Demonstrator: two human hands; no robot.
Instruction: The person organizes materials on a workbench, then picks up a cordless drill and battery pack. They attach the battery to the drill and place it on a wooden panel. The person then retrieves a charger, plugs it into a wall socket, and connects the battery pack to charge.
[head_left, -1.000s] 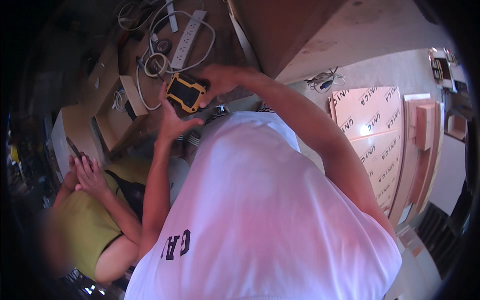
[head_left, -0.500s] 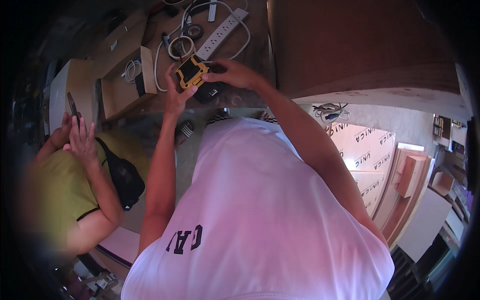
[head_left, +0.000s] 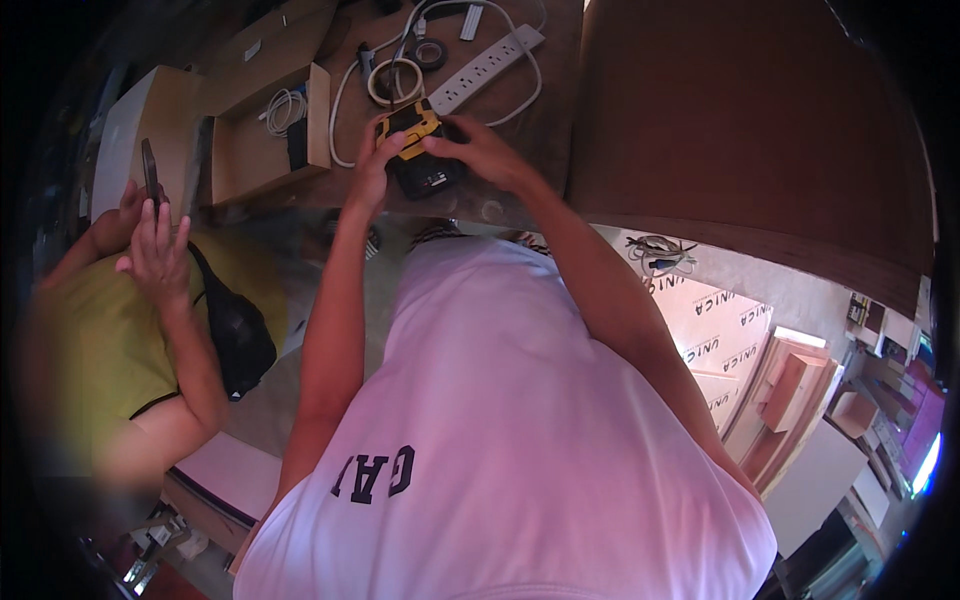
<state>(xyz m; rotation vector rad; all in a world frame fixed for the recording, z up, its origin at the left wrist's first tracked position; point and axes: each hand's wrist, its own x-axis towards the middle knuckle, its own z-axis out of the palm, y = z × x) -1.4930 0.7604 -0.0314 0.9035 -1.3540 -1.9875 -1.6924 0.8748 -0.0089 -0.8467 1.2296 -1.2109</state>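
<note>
Between my two hands is a boxy yellow-and-black device (head_left: 414, 128), close to the table's near edge. My left hand (head_left: 372, 168) grips its left side, with the thumb on the near yellow edge. On the other side, my right hand (head_left: 478, 152) is closed around it, its thumb also at the near edge. Just below the device sits a black block (head_left: 428, 180) with a pale label; I cannot tell whether the two are joined. Beyond it lie a tape roll (head_left: 394, 82) and a white power strip (head_left: 487, 70).
A darker tape roll (head_left: 430, 54) and a white cable loop surround the power strip. To the left, an open cardboard box (head_left: 320, 118) holds a coiled cable (head_left: 285, 112). A person in a yellow-green shirt (head_left: 120, 340) at my left holds a phone (head_left: 150, 170). A brown panel (head_left: 750, 120) rises at right.
The device has tilted in my hands: its dark panel faced up before, and now its yellow edge shows more. More of the black block is visible. The whole view has shifted slightly.
</note>
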